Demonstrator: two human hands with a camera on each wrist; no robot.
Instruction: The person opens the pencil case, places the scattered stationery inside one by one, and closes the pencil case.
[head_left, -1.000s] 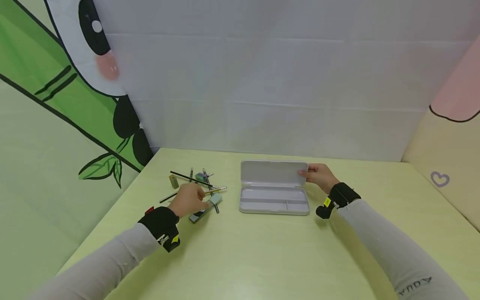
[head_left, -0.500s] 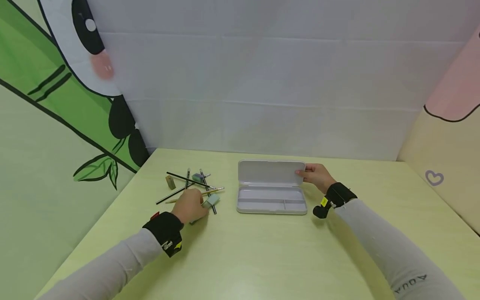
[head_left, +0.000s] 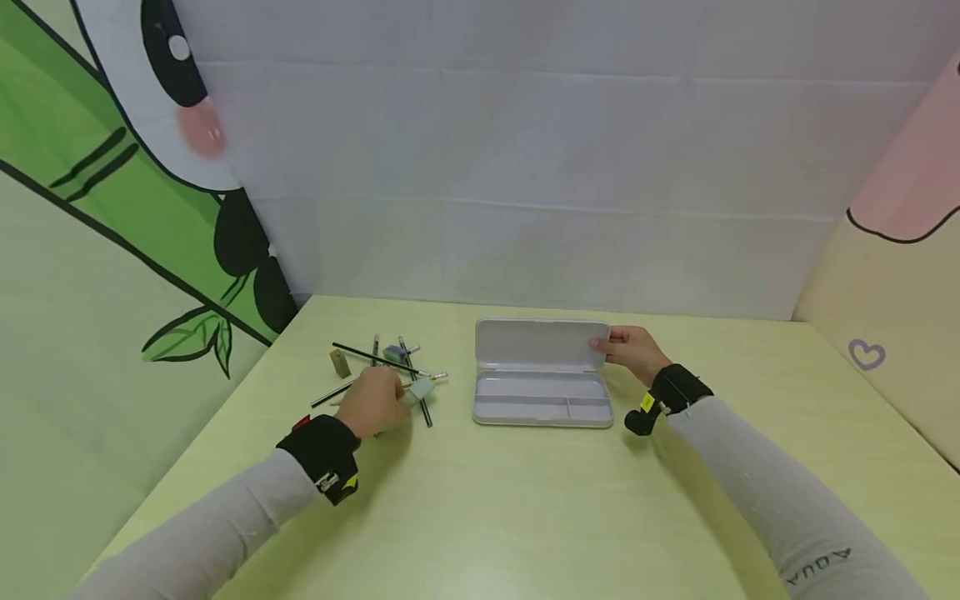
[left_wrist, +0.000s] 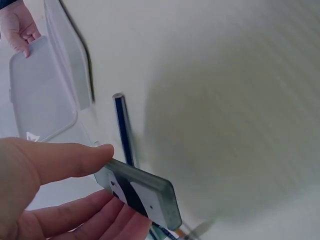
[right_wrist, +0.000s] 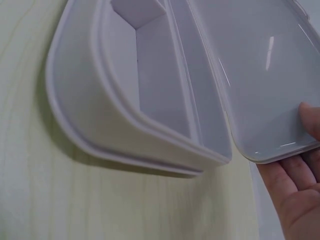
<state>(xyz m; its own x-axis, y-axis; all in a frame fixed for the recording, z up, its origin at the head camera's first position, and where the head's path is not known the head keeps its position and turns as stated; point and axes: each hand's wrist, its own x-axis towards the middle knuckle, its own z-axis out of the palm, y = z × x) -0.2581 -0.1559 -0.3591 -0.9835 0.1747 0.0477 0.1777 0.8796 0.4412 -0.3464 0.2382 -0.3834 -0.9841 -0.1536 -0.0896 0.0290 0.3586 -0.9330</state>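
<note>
Left hand [head_left: 372,403]: I am pinching a pale green rectangular eraser [left_wrist: 142,192] between thumb and fingers, just above the scattered pencils [head_left: 375,357].
Right hand [head_left: 633,351]: I am holding the raised lid of the white plastic pencil case [head_left: 542,398] at its right edge.
Bearing: case is lying right of the eraser, long axis left-right; left hand nearer.

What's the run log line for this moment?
left hand pinches eraser | right hand holds case lid open | pencils loose
</note>
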